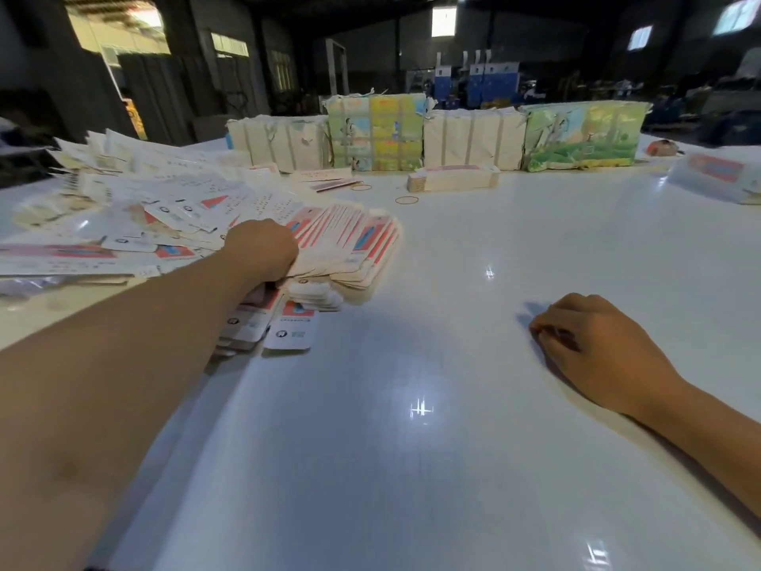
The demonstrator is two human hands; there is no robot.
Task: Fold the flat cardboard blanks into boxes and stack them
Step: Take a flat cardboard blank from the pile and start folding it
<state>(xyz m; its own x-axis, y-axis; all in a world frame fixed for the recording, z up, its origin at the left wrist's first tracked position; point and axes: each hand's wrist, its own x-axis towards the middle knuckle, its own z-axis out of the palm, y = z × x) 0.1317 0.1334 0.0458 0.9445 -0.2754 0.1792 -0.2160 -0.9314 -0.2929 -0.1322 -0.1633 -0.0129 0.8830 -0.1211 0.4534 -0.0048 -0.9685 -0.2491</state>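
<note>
Left hand [263, 249], mid-left of frame, is curled round the near end of a fanned wad of blanks [350, 249], gripping them. Right hand [593, 344], lower right, rests on the desk [412, 405] with fingers loosely curled and fingertips together; can't tell if it pinches anything small. The hands are well apart.

Blanks look thin, light and glossy, so likely slippery and prone to fan or slide. Stiff enough along the length, but edges would crease. Best held by pinching across the short end, or squared between both hands.

More loose blanks [136, 199] spread across the left of frame, touching the held wad. A small neat stack [453, 179] sits upper centre, with rubber bands [407, 200] just in front. Wrapped bundles [473, 138] line the far edge.
</note>
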